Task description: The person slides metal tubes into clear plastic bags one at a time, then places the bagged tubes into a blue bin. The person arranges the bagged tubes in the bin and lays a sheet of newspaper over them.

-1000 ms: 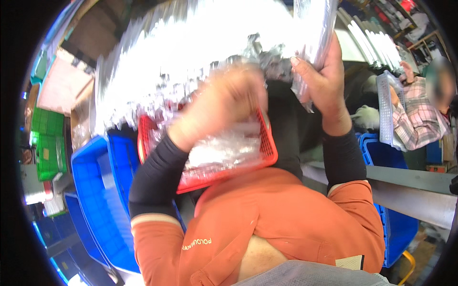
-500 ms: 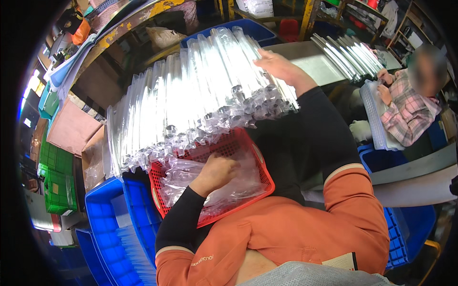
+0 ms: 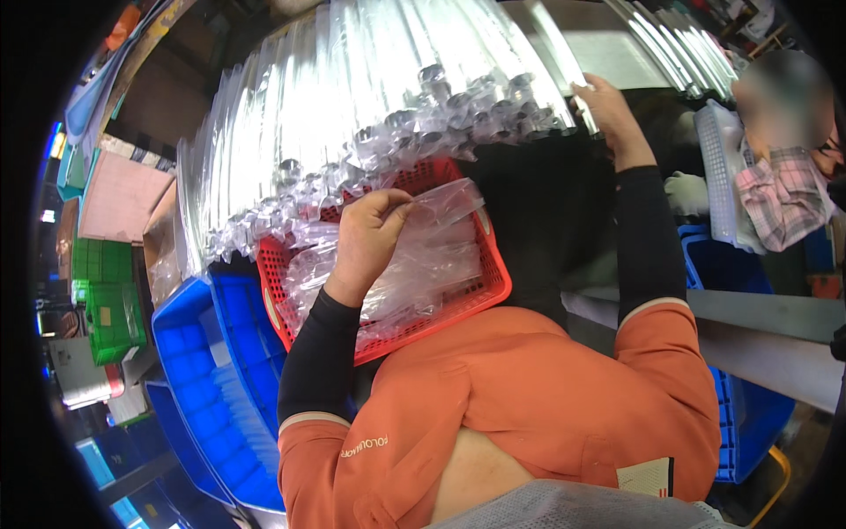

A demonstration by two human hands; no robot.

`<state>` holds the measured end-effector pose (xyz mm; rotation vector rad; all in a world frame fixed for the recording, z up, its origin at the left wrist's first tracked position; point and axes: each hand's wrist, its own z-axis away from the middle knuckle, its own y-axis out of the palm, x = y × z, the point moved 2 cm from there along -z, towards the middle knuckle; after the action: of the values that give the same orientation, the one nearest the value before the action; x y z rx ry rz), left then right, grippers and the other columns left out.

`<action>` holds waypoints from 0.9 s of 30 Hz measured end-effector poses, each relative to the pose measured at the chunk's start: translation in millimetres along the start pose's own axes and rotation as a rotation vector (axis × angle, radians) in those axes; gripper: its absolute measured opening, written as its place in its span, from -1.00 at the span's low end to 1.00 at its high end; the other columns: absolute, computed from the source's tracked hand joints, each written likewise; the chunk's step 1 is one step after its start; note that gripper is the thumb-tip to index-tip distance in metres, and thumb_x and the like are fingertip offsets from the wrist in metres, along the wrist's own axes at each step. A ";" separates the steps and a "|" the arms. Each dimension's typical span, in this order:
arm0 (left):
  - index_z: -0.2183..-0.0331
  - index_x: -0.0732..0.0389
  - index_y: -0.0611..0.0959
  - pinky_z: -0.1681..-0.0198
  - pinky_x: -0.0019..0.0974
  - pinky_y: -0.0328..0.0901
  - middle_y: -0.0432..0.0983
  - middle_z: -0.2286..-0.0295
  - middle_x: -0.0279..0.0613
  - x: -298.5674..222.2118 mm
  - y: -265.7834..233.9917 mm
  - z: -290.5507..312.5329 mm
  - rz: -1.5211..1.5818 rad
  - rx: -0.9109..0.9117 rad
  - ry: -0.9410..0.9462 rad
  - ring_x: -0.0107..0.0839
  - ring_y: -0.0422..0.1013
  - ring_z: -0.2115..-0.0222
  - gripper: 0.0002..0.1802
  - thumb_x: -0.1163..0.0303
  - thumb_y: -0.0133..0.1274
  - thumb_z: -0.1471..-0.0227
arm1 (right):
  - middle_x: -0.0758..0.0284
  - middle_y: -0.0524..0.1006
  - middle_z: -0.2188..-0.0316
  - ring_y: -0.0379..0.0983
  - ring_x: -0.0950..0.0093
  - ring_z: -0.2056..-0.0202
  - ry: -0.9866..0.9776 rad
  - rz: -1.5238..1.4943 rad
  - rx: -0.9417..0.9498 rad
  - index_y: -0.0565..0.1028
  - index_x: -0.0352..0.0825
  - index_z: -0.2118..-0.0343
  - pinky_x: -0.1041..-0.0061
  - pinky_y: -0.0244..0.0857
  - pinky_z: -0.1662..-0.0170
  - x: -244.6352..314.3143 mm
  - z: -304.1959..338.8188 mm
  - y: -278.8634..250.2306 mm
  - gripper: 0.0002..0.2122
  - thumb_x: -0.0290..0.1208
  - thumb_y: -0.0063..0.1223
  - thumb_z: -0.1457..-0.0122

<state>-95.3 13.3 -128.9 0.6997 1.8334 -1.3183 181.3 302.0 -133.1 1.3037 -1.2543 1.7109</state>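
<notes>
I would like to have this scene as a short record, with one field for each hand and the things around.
Left hand: holds a clear bag over the red basket
Right hand: holds a shiny tube
Inside basket: more clear bags
Beyond basket: row of wrapped tubes
Left side: blue bin
Right side: checked shirt beside pale basket

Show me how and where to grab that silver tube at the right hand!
Try pinching the near end of the silver tube, coming from the right, as the right hand does: that end is closest, bagged tubes crowd its left side, and it looks slim enough to pinch.
</notes>
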 end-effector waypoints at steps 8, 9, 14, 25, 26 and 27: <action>0.45 0.26 0.54 0.49 -0.36 0.27 0.47 0.57 -0.18 -21.9 -1.0 11.6 0.044 -0.076 0.317 -0.31 0.38 0.59 -0.92 0.46 0.08 -0.04 | 0.32 0.34 0.38 0.32 0.53 0.42 -0.224 -1.110 0.237 0.33 -0.33 0.06 0.49 0.32 0.37 72.5 72.4 1.6 -0.77 -0.41 -0.10 -0.25; 0.44 0.25 0.52 0.48 -0.32 0.28 0.48 0.55 -0.18 -25.0 -1.8 12.4 -0.026 -0.098 0.412 -0.24 0.40 0.57 -0.90 0.44 0.07 -0.06 | 0.32 0.31 0.39 0.30 0.54 0.42 -0.256 -1.181 0.286 0.33 -0.34 0.06 0.50 0.31 0.37 83.9 74.8 7.4 -0.76 -0.42 -0.09 -0.24; 0.43 0.24 0.53 0.42 -0.22 0.32 0.52 0.51 -0.14 -29.9 -4.3 18.1 -0.049 -0.158 0.688 -0.18 0.43 0.52 -0.85 0.36 0.04 -0.10 | 0.40 0.24 0.52 0.23 0.60 0.51 -0.075 -1.454 0.287 0.24 -0.32 0.41 0.58 0.27 0.41 124.0 83.5 43.0 -0.86 -0.49 -0.05 -0.19; 0.28 0.29 0.59 0.31 -0.27 0.35 0.54 0.44 -0.11 -32.0 -1.2 14.2 -0.030 -0.161 0.613 -0.18 0.46 0.41 -0.73 0.34 0.18 0.03 | 0.28 0.38 0.53 0.41 0.43 0.58 -0.540 -1.189 -0.066 0.13 -0.29 0.01 0.40 0.38 0.47 130.2 143.3 102.0 -0.60 -0.56 -0.03 -0.12; 0.26 0.28 0.60 0.31 -0.29 0.35 0.55 0.42 -0.12 -32.4 1.8 12.6 -0.019 -0.088 0.527 -0.19 0.46 0.40 -0.69 0.36 0.22 0.08 | 0.26 0.41 0.53 0.43 0.42 0.58 -0.517 -1.177 -0.076 0.11 -0.28 -0.01 0.41 0.37 0.48 140.0 150.3 111.2 -0.59 -0.59 -0.07 -0.13; 0.28 0.25 0.61 0.32 -0.30 0.35 0.54 0.44 -0.14 -34.2 6.4 12.0 0.176 -0.035 0.409 -0.22 0.46 0.41 -0.69 0.40 0.27 0.14 | 0.27 0.38 0.48 0.40 0.42 0.52 -0.728 -1.068 -0.043 0.17 -0.31 -0.01 0.39 0.35 0.40 152.2 156.6 109.8 -0.66 -0.51 -0.14 -0.17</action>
<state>-67.9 3.9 -106.2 1.1508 2.0481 -1.0817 90.7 109.0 -13.4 2.1179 -0.6383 0.4562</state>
